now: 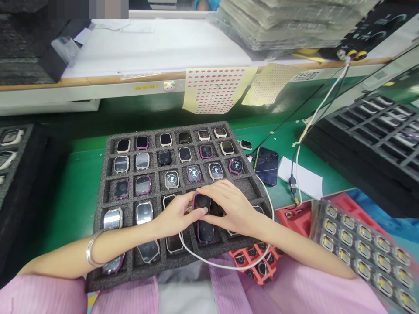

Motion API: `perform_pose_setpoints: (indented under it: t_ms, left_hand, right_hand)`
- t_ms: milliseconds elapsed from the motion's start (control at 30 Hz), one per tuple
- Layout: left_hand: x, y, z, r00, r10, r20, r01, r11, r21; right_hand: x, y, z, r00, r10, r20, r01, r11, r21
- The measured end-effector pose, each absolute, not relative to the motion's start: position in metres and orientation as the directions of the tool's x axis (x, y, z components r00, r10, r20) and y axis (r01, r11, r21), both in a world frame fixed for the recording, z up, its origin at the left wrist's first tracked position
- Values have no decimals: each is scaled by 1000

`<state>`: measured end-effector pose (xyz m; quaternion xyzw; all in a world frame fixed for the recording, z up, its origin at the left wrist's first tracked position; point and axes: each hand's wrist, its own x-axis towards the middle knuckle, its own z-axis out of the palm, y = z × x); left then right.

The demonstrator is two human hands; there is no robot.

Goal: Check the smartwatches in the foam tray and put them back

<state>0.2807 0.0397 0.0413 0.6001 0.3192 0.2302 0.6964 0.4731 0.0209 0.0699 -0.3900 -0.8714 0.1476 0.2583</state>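
Note:
A dark foam tray [153,170] with many compartments holds several square watches. Over its lower middle, a purple-framed watch [202,202] with a dark screen is held between both hands. My left hand [181,212] grips its left side, thumb along the lower edge. My right hand [229,205] closes round its right side from above. A white cable [222,265] loops from beneath my left hand, below the tray's front edge and up the right side. Another purple-framed watch [205,232] lies in the compartment just below my hands. Some watches in the third row show lit faces.
Right of the tray lie a phone [266,166], white paper [300,178] and hanging cables. Red trays [352,205] and a clear tray of parts [363,244] sit lower right. Stacked foam trays [366,144] flank the right, another [19,183] the left. A shelf edge [114,80] crosses behind.

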Motion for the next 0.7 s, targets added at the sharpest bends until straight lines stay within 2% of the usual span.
perform_pose_setpoints:
  t_ms: [467, 600, 700]
  left_hand:
    - [281, 40, 44, 703, 687, -186, 83, 180, 980]
    - [281, 40, 44, 706, 680, -198, 65, 217, 974]
    - [279, 40, 49, 694, 695, -191, 4, 261, 965]
  right_hand:
    - [473, 19, 68, -539, 770, 341, 603, 636, -482]
    - [472, 18, 66, -530, 776, 342, 602, 629, -492]
    - [472, 17, 68, -510, 787, 347, 575, 612, -542]
